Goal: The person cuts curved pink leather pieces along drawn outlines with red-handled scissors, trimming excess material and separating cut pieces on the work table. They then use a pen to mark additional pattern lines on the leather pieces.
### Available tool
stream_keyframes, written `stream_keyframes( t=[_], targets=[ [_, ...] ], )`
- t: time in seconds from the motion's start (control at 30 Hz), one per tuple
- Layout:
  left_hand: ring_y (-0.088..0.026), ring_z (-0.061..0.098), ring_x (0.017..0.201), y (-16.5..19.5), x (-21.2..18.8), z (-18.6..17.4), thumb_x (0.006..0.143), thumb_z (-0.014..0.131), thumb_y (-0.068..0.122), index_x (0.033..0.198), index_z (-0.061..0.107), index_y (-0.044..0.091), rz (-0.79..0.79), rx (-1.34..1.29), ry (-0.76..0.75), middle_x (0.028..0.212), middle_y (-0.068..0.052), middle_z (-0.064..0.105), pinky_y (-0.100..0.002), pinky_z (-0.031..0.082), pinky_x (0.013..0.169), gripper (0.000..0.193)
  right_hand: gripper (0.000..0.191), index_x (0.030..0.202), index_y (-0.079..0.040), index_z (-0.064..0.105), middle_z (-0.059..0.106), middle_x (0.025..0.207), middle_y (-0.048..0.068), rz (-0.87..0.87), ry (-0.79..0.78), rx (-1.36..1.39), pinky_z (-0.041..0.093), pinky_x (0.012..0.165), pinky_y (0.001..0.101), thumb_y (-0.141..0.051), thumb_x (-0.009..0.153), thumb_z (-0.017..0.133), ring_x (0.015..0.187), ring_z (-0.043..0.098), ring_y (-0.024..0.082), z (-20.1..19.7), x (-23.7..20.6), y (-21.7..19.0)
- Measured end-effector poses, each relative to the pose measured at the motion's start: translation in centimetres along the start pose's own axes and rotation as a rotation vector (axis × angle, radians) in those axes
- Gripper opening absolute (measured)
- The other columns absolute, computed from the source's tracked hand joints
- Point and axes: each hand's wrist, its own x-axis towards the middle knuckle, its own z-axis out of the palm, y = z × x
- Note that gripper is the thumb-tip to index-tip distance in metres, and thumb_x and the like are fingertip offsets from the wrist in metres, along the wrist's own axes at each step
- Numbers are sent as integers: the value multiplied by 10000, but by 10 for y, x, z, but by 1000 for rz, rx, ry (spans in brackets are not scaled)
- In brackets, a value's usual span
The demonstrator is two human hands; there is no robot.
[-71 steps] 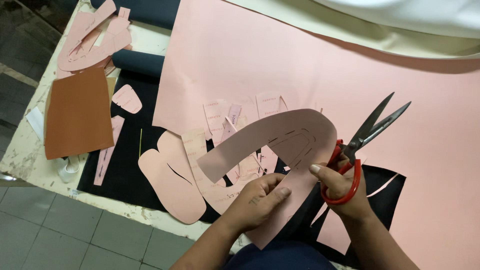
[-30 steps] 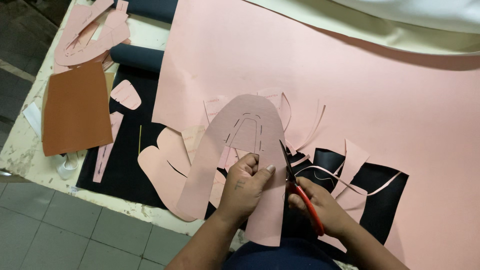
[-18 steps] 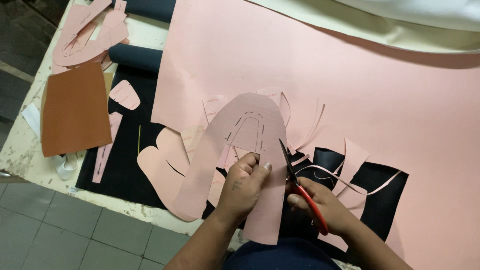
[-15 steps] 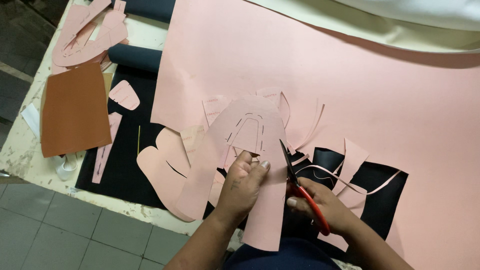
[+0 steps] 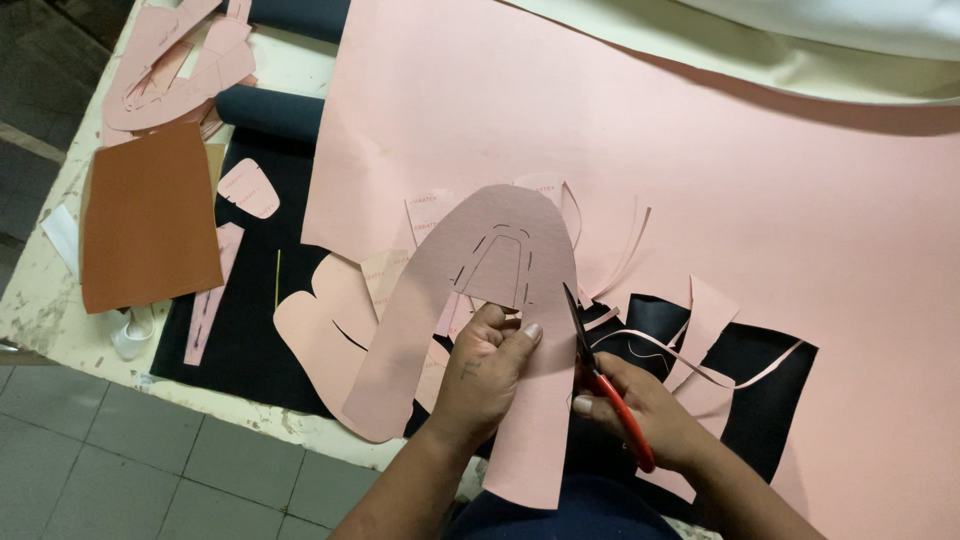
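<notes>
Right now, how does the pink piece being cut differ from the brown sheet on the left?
The pink U-shaped piece is arched, with slots cut in it, held up by the left hand. The brown sheet is a plain rectangle, lying flat and untouched on the table. Both look thin and flexible.

We saw a chipped, off-white worktable standing on a grey tiled floor, all pretty dimly lit.

U-shaped cutout over large sheet's near edge, scissors right of it, leather piece far left
</notes>
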Motion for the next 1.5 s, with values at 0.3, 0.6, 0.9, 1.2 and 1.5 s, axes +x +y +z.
stream_keyframes(
  t=[0.3,0.6,0.9,1.2,1.5],
  targets=[
    [-122,673,777,-3,0,0,1003,581,97,1117,605,-47,5,-4,10,969,-144,711,-262,584,695,186,447,1179,-51,655,726,959,48,78,24,73,580,784,314,-296,806,680,858,670,141,1,-2,-1],
    [-128,675,765,-1,0,2,990,584,88,1121,609,-49,-7,-43,17,939,-141,708,-262,584,694,192,298,1015,-33,699,618,766,47,76,53,100,515,634,302,-262,825,703,678,578,135,2,-3,-1],
    [-120,672,800,-1,0,2,999,588,89,1090,609,-47,6,-51,21,970,-134,706,-258,579,728,165,263,984,-67,717,639,753,31,113,85,46,547,606,292,-272,820,697,652,609,126,3,-4,-7],
    [-127,684,784,2,-1,4,987,590,95,1092,609,-44,-23,-61,38,939,-134,709,-268,593,724,176,236,935,-62,697,636,722,18,64,90,9,525,572,285,-274,832,705,612,604,117,1,-3,-3],
    [-137,688,786,2,-1,3,982,594,82,1100,599,-45,-32,-94,52,937,-146,707,-274,600,726,174,246,933,-55,703,579,692,12,100,96,8,503,567,288,-282,840,718,604,570,120,2,-2,-8]
  ],
)
